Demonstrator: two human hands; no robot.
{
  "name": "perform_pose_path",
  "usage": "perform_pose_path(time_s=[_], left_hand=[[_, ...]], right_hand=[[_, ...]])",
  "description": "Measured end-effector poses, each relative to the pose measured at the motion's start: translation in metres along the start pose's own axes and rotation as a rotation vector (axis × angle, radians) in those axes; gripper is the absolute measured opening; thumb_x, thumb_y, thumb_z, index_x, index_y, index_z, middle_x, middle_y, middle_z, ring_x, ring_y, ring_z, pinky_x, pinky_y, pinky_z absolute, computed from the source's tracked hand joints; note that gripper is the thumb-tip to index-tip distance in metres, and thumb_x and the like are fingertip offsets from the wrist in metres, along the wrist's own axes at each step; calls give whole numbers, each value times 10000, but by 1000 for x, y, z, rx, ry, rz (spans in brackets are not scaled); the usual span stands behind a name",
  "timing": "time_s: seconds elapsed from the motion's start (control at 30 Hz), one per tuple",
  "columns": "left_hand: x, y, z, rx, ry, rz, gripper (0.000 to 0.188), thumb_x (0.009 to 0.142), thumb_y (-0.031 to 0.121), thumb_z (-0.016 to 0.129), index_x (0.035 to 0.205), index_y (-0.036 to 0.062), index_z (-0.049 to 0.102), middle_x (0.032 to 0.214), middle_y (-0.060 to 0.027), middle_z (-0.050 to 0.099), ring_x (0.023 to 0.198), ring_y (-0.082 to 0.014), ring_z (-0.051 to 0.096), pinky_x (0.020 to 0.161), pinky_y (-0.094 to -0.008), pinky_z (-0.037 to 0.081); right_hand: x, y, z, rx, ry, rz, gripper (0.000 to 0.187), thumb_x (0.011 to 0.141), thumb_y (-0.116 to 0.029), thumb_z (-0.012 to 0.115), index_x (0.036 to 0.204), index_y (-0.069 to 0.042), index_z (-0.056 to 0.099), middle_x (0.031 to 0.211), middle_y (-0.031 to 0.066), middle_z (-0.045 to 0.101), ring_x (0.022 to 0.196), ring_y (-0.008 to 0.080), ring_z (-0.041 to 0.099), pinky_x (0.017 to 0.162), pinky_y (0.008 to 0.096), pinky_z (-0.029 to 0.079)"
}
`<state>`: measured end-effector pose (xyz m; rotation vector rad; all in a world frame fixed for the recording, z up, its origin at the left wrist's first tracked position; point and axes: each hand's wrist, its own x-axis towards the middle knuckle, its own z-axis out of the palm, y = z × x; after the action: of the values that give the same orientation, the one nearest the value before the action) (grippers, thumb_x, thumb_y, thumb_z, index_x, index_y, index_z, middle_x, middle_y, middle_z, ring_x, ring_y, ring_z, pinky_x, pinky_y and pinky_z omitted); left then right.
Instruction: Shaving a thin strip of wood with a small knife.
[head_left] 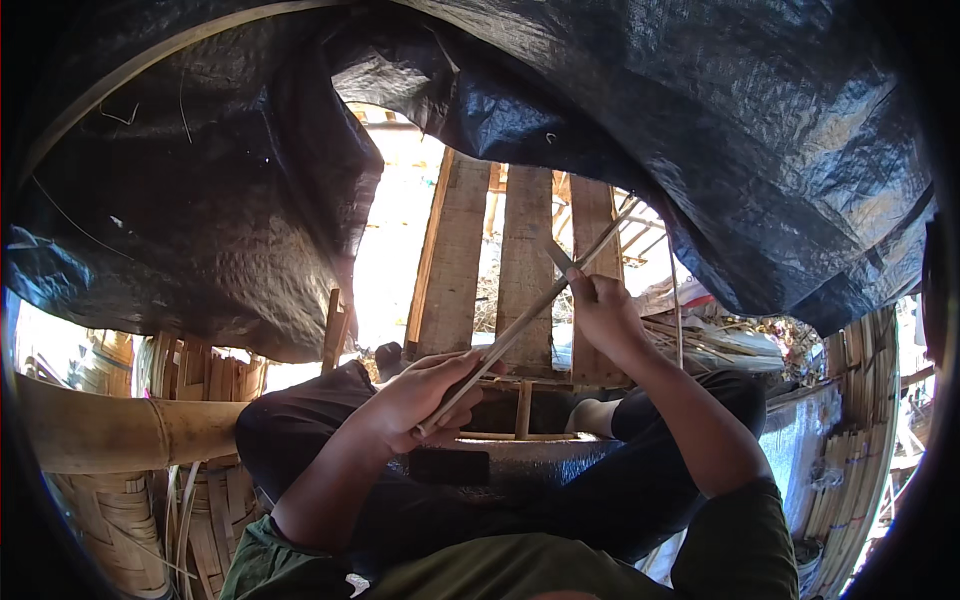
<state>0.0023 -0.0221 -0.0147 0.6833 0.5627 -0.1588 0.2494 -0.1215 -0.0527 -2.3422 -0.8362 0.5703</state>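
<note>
A long, thin bamboo strip (pixel 527 317) runs slanting in front of me, from low left to its far end at the upper right. My left hand (pixel 432 395) is closed around its near end, above my left knee. Higher up and to the right, my right hand (pixel 605 310) is closed on a knife (pixel 559 256), whose short blade points up and left and crosses the strip. The knife's handle is hidden inside my fist. Whether the blade's edge bites into the strip, I cannot tell.
Wooden planks (pixel 525 260) stretch away ahead. A dark tarpaulin (pixel 740 130) hangs overhead and on both sides. A thick bamboo pole (pixel 140 430) and woven bamboo baskets (pixel 115 520) lie at left. Bundled bamboo strips (pixel 850 490) stand at right. A dark phone-like rectangle (pixel 449 467) rests near my lap.
</note>
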Motion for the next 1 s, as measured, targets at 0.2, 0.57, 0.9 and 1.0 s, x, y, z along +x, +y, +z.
perform_pose_path(time_s=[0.2,0.57,0.9,1.0], left_hand=[[-11,2,6,65,65,47,353,1061,306,370,1189,20,531,525,13,434,349,-54,353,322,-201,293],[-18,5,8,185,162,110,368,1066,341,343,974,37,530,501,12,415,303,-64,331,274,-206,260],[-22,7,13,105,124,92,364,1065,352,354,985,45,530,490,34,371,317,-33,275,290,-169,246],[-21,6,12,39,84,120,360,1070,330,345,986,37,537,485,33,361,321,-32,272,290,-169,239]], right_hand=[[-1,-4,8,259,-124,-16,486,917,-472,615,720,-29,619,615,46,582,602,133,565,585,339,442],[1,-17,14,226,-23,-82,430,893,-379,646,707,8,630,570,90,599,533,171,598,536,356,457],[-1,-25,17,266,59,-93,396,898,-344,627,745,21,635,626,127,637,592,213,650,571,369,483],[-3,-31,12,241,62,-88,421,900,-342,592,727,39,639,618,177,630,621,290,666,601,409,498]])
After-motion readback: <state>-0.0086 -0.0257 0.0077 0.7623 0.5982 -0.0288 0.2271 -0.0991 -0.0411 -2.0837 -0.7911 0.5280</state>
